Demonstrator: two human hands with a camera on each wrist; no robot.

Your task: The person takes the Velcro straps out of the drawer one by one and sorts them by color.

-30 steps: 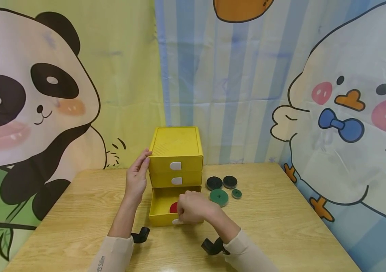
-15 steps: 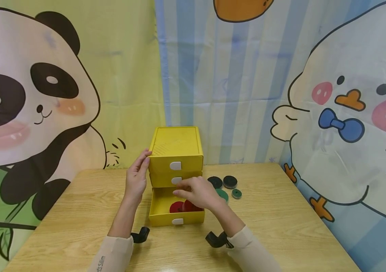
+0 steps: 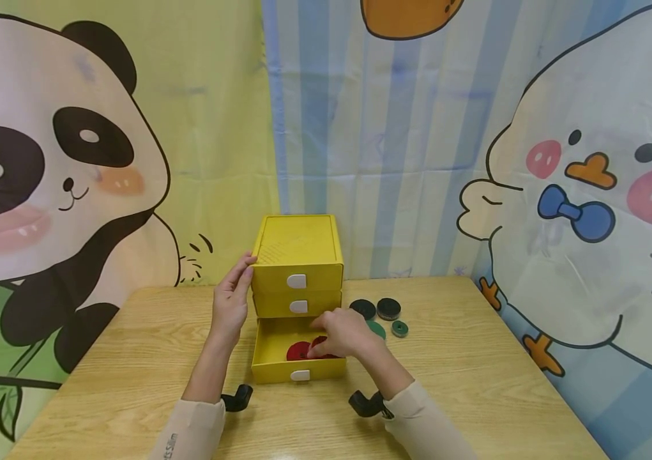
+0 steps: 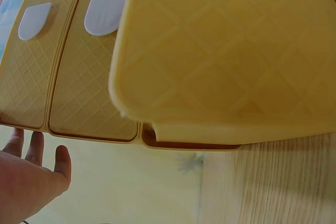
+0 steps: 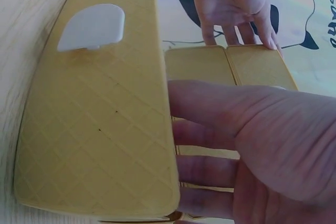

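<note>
A yellow cabinet (image 3: 298, 239) stands on the table, its bottom drawer (image 3: 280, 372) pulled out. Two red discs lie in that drawer: the left red disc (image 3: 297, 351) shows well, while the right one is partly covered by my right hand (image 3: 345, 332). The thumb and fingers of this hand reach down around that right red disc; in the right wrist view the drawer front hides the fingertips, so I cannot tell whether they pinch it. My left hand (image 3: 230, 303) rests straight fingers against the cabinet's upper left edge, beside the top drawer (image 3: 271, 279).
Right of the cabinet lie two black discs, the nearer black disc (image 3: 363, 309) and a farther black disc (image 3: 389, 309), plus a small green disc (image 3: 400, 329). A larger green disc (image 3: 377, 329) is partly behind my right hand. Printed cloth (image 3: 417, 160) hangs behind the table (image 3: 475, 370).
My right hand has lifted from the drawer front with fingers spread, then lowered again onto the right red disc. Both red discs came into sight meanwhile. My left hand has stayed put.
</note>
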